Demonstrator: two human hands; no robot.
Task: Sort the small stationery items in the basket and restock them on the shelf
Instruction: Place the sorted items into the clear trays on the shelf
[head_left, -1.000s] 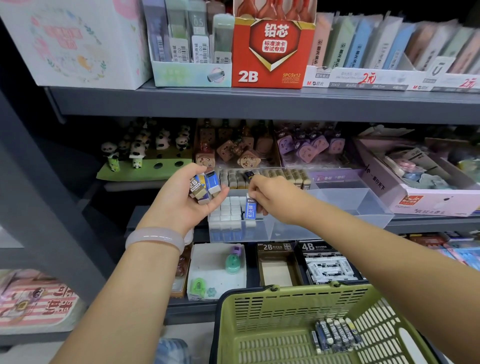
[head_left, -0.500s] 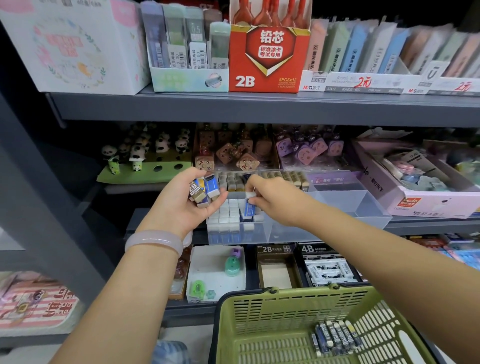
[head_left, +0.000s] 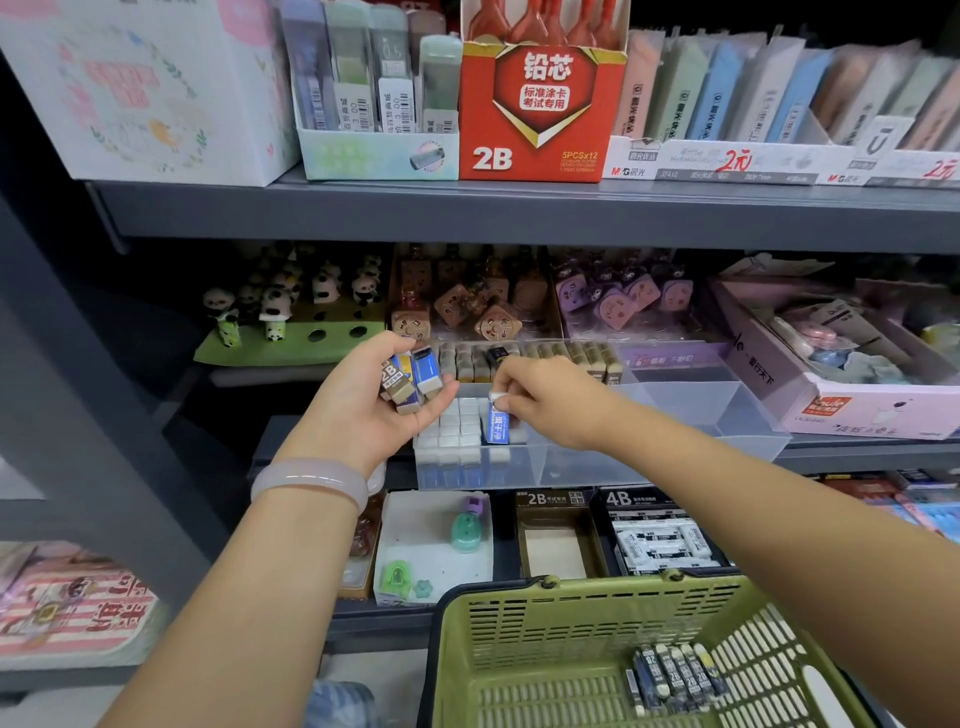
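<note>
My left hand (head_left: 363, 410) holds a small bunch of erasers (head_left: 410, 376) in blue and brown sleeves, just left of a clear plastic bin (head_left: 675, 415) on the middle shelf. My right hand (head_left: 550, 405) pinches the top of one blue-sleeved eraser (head_left: 497, 423) standing upright among the white erasers (head_left: 457, 431) packed in the bin's left part. Below, the green basket (head_left: 571, 618) holds a row of dark-sleeved erasers (head_left: 675, 675) on its floor.
Behind the bin stand a row of brown erasers (head_left: 571, 356), panda figures (head_left: 275, 306) and purple toys (head_left: 618, 301). A pink box (head_left: 857, 410) sits to the right. The upper shelf carries a red 2B lead box (head_left: 540, 109). 2B and 4B eraser boxes (head_left: 654, 535) lie below.
My right hand has pushed the blue-sleeved eraser slightly further down into the bin among the white erasers. The left hand stays in place with its bunch.
</note>
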